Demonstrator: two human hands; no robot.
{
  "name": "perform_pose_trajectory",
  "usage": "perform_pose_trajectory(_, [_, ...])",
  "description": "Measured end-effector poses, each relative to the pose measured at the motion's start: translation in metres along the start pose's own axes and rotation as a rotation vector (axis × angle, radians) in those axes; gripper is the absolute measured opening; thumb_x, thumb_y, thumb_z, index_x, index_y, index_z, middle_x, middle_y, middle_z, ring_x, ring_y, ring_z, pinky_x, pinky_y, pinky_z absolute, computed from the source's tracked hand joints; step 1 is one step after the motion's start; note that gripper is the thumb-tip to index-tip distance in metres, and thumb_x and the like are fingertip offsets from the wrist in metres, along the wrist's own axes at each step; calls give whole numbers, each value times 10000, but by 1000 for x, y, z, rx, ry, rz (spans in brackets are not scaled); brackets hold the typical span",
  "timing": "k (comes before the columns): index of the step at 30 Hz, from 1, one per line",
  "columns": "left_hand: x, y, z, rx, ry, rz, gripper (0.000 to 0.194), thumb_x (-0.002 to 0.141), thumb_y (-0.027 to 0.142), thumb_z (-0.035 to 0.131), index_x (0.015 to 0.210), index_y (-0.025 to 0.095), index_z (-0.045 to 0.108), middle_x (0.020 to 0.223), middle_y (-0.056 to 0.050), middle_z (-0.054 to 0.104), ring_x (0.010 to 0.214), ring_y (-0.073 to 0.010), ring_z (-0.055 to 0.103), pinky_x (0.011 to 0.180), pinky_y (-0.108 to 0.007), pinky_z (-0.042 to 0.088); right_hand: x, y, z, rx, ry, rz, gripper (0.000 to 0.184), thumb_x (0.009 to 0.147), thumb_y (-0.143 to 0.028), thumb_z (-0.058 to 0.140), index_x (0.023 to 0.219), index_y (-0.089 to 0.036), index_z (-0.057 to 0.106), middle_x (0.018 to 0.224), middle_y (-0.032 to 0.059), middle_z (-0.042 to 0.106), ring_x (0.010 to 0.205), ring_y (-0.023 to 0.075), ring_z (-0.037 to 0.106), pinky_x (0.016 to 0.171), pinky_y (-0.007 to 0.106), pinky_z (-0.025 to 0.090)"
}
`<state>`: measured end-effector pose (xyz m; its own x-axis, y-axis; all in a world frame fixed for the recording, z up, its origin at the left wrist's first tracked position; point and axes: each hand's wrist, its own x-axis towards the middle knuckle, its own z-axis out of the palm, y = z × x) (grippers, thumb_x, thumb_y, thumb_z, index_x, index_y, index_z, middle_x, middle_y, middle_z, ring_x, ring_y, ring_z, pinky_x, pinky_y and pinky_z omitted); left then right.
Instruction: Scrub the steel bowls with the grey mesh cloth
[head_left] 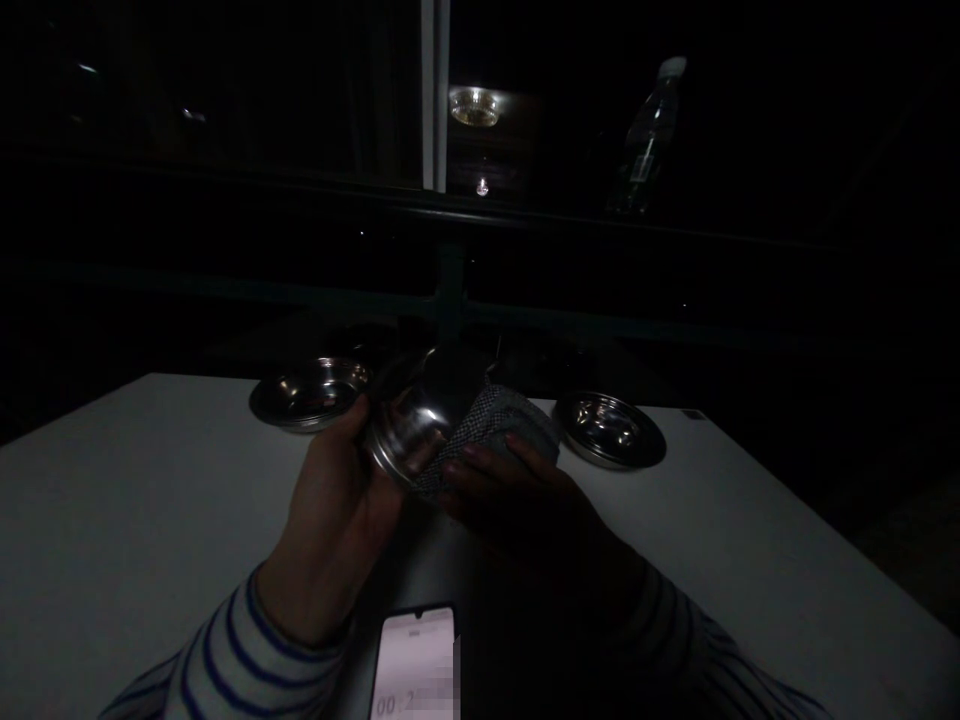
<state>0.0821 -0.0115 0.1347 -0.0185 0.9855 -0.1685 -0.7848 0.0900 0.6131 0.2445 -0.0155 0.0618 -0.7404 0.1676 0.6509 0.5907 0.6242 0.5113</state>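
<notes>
A shiny metal bowl (pixel 415 425) is tilted on its side above the table, in the middle of the head view. My left hand (pixel 334 510) grips its rim from the left, the thumb up along the edge. Against the bowl's right side lies a dark checked cloth (pixel 487 425). My right hand (pixel 525 500) presses that cloth to the metal, its fingers closed over it and partly lost in shadow. Two more metal bowls rest on the table: one bowl (pixel 307 395) behind my left hand, another bowl (pixel 611 430) beyond my right.
A lit phone (pixel 415 660) with timer digits lies on the white table (pixel 112 500) near my body. Past the table's far edge, a clear plastic bottle (pixel 646 145) stands by a dark window. The room is very dim.
</notes>
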Motion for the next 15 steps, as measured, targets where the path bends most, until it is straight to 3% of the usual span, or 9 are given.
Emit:
perform_pose_trajectory(8, [-2, 4, 3, -130, 10, 41, 364, 906, 156, 288, 1145, 126, 561, 865, -69, 712, 792, -153, 660, 740, -258, 536, -12, 11, 8, 104, 84, 77, 293, 837, -195, 477, 1124, -190, 533, 1208, 59, 534, 1256, 205, 340, 1041, 409, 343])
perform_pose_trajectory(15, [3, 4, -2, -162, -45, 40, 380, 912, 166, 269, 1152, 115, 560, 856, -78, 720, 815, -165, 669, 753, -273, 536, -22, 11, 14, 212, 158, 198, 379, 845, -210, 436, 1214, -128, 429, 1322, 172, 406, 1327, 291, 226, 970, 501, 408])
